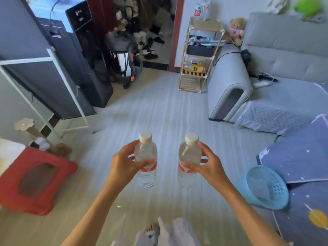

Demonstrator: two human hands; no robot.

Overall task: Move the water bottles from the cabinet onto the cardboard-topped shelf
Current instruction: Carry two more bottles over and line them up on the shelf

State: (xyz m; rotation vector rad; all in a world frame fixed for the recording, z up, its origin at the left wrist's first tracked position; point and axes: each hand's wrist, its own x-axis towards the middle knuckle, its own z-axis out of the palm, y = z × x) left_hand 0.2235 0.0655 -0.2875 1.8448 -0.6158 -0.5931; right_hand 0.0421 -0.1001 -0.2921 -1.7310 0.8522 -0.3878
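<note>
Water bottles, four counted: two held out in front over the pale floor [159, 107], two more standing far off on the cardboard top of the wooden shelf [200, 55]. Left-hand bottle [145, 164] upright, white cap on, red label band at mid-height; left hand [124, 164] curled round it from the left side, thumb [143, 163] lying across the front just above the label, fingers wrapped behind the clear body. Right-hand bottle [189, 162] likewise upright and capped, same red band; right hand [211, 167] gripping from the right side, thumb across the front at label height, other fingers curved round the back below the shoulder. Both bottles apart from each other, bottoms hanging free below the palms, caps well above the fingertips. Shelf pair [202, 8] side by side at the back left corner of the shelf's top, touching or nearly so, one with a red label; cut off by the upper edge of view.

Elsewhere: one red plastic stool [37, 180] at the left, one light blue basket [264, 187] tipped against blue bedding at the right, one grey sofa [276, 55] beside the shelf, one teddy bear [236, 30] on the sofa's arm, one vacuum cleaner [122, 57] near the doorway.
</note>
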